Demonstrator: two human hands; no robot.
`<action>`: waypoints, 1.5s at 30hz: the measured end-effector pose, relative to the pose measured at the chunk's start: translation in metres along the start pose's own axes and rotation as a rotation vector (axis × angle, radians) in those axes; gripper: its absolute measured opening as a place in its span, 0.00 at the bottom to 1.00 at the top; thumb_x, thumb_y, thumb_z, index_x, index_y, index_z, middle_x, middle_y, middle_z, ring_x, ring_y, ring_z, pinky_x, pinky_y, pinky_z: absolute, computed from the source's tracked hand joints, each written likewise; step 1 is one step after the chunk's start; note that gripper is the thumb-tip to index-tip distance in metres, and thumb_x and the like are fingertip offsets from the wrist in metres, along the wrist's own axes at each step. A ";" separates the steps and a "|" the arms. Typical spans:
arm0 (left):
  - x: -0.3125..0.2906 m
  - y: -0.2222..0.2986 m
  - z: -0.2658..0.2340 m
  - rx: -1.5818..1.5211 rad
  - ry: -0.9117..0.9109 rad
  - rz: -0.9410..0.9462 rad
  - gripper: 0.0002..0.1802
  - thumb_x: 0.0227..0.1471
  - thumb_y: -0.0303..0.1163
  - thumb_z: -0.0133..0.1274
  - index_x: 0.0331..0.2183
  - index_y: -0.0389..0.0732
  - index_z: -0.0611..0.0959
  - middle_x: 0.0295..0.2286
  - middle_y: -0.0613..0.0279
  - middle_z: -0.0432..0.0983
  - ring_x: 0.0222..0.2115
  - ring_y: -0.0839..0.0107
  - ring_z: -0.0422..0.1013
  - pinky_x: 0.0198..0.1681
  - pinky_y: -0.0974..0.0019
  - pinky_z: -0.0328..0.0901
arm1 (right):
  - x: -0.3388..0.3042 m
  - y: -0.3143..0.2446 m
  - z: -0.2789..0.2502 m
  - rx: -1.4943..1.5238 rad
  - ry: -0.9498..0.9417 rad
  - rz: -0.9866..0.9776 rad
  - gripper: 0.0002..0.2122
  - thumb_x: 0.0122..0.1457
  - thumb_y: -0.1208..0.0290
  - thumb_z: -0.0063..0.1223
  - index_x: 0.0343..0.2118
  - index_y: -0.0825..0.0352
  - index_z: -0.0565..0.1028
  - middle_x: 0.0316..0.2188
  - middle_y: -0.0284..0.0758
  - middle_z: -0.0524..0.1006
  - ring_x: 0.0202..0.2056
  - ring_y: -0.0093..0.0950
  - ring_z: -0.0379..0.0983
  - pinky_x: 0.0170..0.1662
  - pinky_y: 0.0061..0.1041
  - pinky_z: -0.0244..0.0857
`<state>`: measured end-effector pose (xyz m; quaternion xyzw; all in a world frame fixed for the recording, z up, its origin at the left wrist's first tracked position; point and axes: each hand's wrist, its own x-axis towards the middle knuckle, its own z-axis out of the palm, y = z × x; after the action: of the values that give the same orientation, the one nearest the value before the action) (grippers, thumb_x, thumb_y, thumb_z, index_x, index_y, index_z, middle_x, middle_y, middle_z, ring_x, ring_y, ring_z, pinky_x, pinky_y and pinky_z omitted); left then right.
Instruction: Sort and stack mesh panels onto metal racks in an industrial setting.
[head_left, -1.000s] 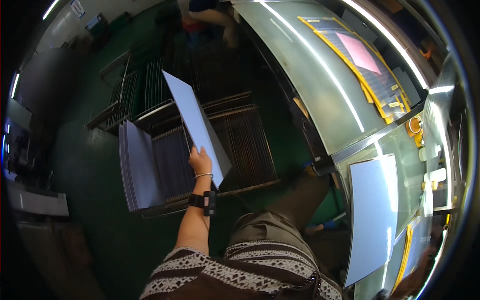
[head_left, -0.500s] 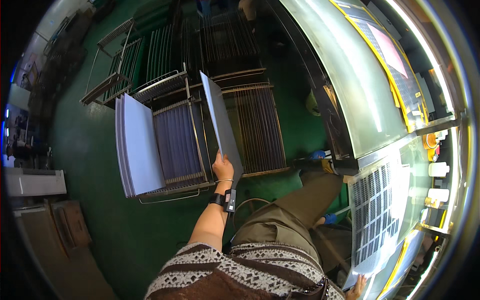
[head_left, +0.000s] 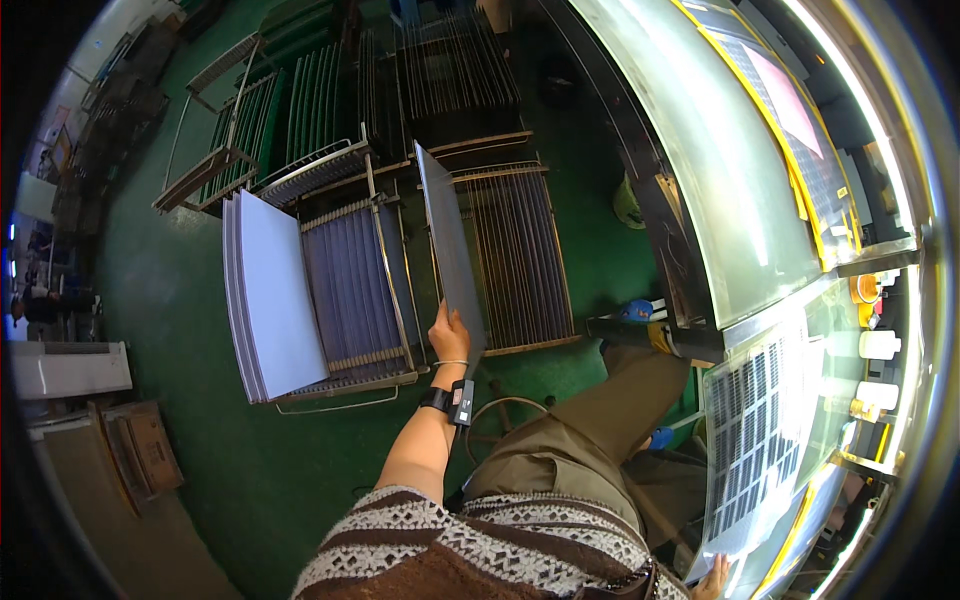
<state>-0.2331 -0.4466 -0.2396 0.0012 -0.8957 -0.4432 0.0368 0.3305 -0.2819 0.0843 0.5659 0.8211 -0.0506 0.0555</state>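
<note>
The right hand touches the near edge of a glossy, dark-gridded sheet lying flat along the left edge of the glass table; whether it grips, I cannot tell. The left hand grasps a thin, stiff grey panel by its near end; the panel seems unracked so far. Beyond, smooth pale boards already stand at the left edge of a comb-toothed metal rack.
</note>
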 end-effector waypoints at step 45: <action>0.033 0.001 0.043 0.082 -0.136 0.010 0.22 0.44 0.26 0.49 0.45 0.40 0.74 0.29 0.40 0.74 0.32 0.45 0.71 0.35 0.53 0.67 | -0.006 0.001 0.003 0.286 0.096 0.223 0.15 0.53 0.78 0.44 0.44 0.66 0.73 0.48 0.47 0.68 0.48 0.42 0.65 0.51 0.31 0.58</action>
<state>-0.2687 -0.4128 -0.2626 -0.0319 -0.9135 -0.4050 -0.0219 0.3336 -0.2877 0.0826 0.6572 0.7394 -0.1335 -0.0595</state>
